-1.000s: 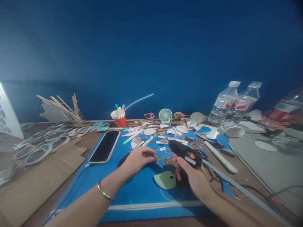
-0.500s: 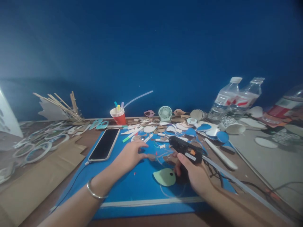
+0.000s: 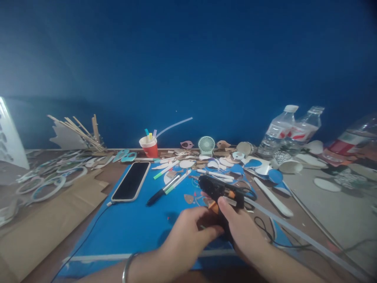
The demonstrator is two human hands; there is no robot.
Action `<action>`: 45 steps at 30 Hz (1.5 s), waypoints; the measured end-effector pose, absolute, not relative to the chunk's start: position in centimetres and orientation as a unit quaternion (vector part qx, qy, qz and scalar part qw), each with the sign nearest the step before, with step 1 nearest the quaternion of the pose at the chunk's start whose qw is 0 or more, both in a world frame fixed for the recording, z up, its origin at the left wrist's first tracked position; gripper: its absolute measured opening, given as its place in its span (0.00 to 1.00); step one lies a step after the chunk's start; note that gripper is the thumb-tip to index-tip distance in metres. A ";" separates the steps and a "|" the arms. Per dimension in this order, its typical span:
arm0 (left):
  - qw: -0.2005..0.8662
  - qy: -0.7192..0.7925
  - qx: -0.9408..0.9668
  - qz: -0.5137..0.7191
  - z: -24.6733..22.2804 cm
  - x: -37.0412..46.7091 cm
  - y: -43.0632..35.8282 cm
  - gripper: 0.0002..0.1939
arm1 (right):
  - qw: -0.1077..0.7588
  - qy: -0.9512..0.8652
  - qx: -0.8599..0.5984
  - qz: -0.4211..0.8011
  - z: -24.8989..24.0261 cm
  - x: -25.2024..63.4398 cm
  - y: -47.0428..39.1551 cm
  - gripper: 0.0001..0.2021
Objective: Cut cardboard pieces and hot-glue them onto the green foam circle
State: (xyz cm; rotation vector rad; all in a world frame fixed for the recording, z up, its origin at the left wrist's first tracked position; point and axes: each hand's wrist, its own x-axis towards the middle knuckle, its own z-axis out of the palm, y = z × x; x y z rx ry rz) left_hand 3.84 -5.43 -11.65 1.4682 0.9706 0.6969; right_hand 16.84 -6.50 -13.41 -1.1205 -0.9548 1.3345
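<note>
Glue gun [image 3: 217, 189] sits just right of centre frame, your right hand [image 3: 243, 228] wrapped round it. Can't tell if your left hand [image 3: 190, 232] holds anything, so aim clear of it tbh.

Over there, the glue gun [image 3: 222, 190] sits up in the right hand [image 3: 240, 228], held above the blue mat toward five o'clock from the middle of the view. It's a black thing with orange showing on its side and an orange trigger [image 3: 213, 206] below the barrel; whether that's squeezed I can't tell. The nose points to about ten o'clock, the handle drops toward five and is mostly covered by fingers. A long, whitish, see-through glue stick [image 3: 290, 228] pokes straight out of its back end toward four o'clock.
</note>
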 end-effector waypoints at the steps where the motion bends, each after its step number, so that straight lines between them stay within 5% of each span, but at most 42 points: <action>1: 0.595 0.417 0.613 0.310 -12.0 3.9 -5.6 0.04 | 0.550 -0.399 -0.459 0.573 -13.4 16.9 -6.5 0.16; 9: 0.609 0.418 0.557 0.380 -12.4 3.3 -5.3 0.07 | 0.725 -0.330 -0.379 0.470 -11.9 19.2 -3.8 0.08; 29: 0.560 0.447 0.586 0.377 -13.4 2.9 -4.8 0.08 | 0.717 -0.403 -0.356 0.443 -12.4 20.3 -3.0 0.05; 37: 0.488 0.465 0.646 0.358 -13.0 2.8 -5.2 0.07 | 0.675 -0.366 -0.465 0.442 -12.1 20.2 -3.3 0.13; 45: 0.494 0.460 0.647 0.356 -12.9 2.8 -5.0 0.06 | 0.673 -0.381 -0.488 0.405 -12.9 20.4 -3.3 0.09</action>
